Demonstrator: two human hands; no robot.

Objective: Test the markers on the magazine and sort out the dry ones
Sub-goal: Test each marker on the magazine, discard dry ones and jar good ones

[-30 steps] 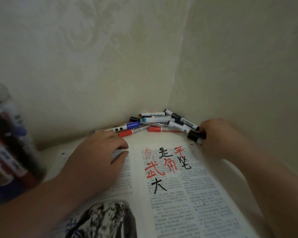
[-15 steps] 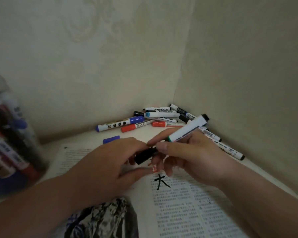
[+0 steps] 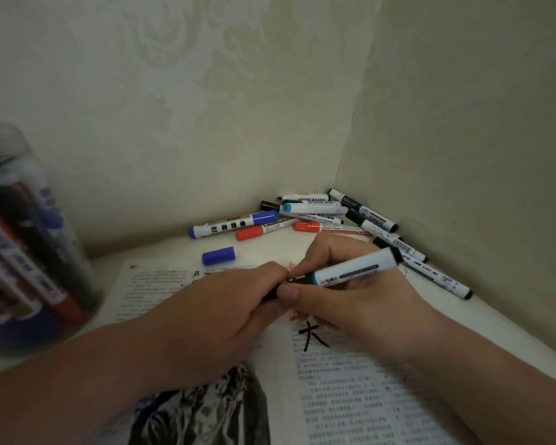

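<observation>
Two walls meet in a corner just behind the work, hemming the pale tabletop (image 3: 161, 248) at the back and on the right. That corner is taken up by a heap of whiteboard markers (image 3: 315, 211), some lying across others, with a string of black-capped markers (image 3: 430, 272) running along the foot of the right wall. A blue-capped marker (image 3: 235, 223) and a red-capped marker (image 3: 264, 231) lie at the heap's left edge, and a loose blue cap (image 3: 218, 255) sits alone just beyond the top edge of the open magazine (image 3: 350, 396). On the left a clear plastic jar (image 3: 29, 239) packed with markers stands near the magazine's left edge, blurred. The open room is the strip of tabletop between jar and heap, and the printed pages themselves.

Both hands are together above the magazine's centre fold. The right hand (image 3: 350, 303) has fingers and thumb wrapped round a white marker (image 3: 357, 268), its barrel slanting up toward the right wall, the far end near the black-capped markers. The left hand (image 3: 225, 313) curls its fingers round the black cap (image 3: 270, 294) at the marker's near end; whether that cap is seated or parted I cannot tell. A handwritten black character (image 3: 312, 337) shows on the page just below the hands.
</observation>
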